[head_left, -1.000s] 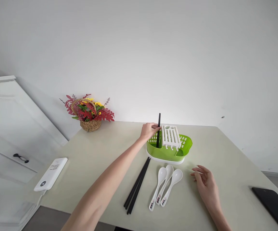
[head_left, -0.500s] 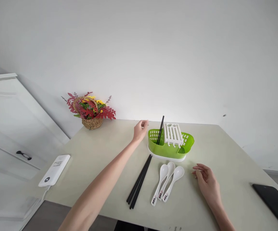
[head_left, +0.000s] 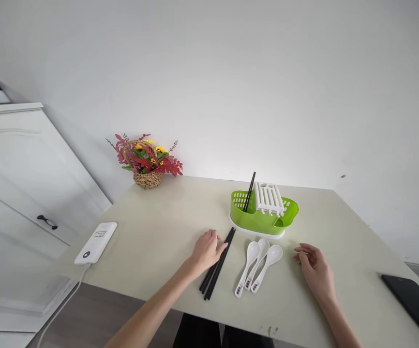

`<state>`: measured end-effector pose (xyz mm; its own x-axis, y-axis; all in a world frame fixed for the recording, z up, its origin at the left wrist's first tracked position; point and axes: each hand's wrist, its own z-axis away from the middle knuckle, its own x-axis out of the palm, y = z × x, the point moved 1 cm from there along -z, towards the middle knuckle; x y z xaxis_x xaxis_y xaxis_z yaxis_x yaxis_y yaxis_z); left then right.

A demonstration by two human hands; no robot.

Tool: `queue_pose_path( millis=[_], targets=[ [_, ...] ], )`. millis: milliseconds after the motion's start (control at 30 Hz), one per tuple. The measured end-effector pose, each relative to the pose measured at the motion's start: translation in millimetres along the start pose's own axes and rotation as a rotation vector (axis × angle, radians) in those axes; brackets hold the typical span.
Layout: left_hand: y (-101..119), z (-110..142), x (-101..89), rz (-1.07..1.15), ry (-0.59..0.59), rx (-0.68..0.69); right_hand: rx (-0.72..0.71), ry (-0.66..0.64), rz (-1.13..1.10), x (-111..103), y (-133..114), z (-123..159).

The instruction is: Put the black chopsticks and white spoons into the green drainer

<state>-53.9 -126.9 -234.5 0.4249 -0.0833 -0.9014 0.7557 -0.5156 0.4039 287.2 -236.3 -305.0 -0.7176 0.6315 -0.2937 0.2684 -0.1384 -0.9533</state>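
Note:
My left hand (head_left: 208,250) is over the black chopsticks (head_left: 219,268) lying on the table, its thumb and fingers apart at their upper part. Whether the fingertips touch them is hard to see. My right hand (head_left: 315,270) rests on the table with loosely bent fingers and nothing in it, to the right of three white spoons (head_left: 274,253). Behind the spoons stands a green basket (head_left: 256,221) on a white base, with a white slatted rack (head_left: 269,197) across its middle. More black chopsticks (head_left: 250,189) lean upright in its left compartment.
At the back left stands a wicker basket of artificial flowers (head_left: 148,180). A white power bank (head_left: 96,242) with a cable lies on the table's left side. A black phone (head_left: 412,304) lies at the right edge. A white cabinet (head_left: 24,174) is beside the table.
My left hand has come back from beside the green basket's left end down to the loose chopsticks. My right hand stays about where it was. The view has shifted slightly.

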Motion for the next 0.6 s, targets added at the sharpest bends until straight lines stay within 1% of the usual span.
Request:
queue_pose_path(
  millis=[67,133,233,300,400,467,533,600],
  targets=[
    [2,10,4.9,-0.061,0.045,0.058,0.0,0.0,0.009,0,0,0],
    [2,17,7.3,-0.09,0.08,0.087,-0.003,-0.001,0.014,0,1,0],
    [0,24,6.1,-0.109,0.11,0.095,-0.008,-0.004,0.016,0,3,0],
    [-2,26,3.0,-0.115,0.108,0.082,-0.01,-0.009,0.02,0,4,-1],
    [-8,28,-4.6,-0.136,0.063,0.043,-0.013,-0.018,0.03,-1,5,0],
    [-12,27,-11.6,-0.184,0.005,-0.001,-0.017,-0.02,0.037,-2,5,1],
    [-15,23,-19.5,-0.243,-0.048,-0.043,-0.022,-0.017,0.043,-2,5,2],
    [-18,16,-27.0,-0.284,-0.07,-0.068,-0.025,-0.012,0.048,-3,5,2]
  ],
)
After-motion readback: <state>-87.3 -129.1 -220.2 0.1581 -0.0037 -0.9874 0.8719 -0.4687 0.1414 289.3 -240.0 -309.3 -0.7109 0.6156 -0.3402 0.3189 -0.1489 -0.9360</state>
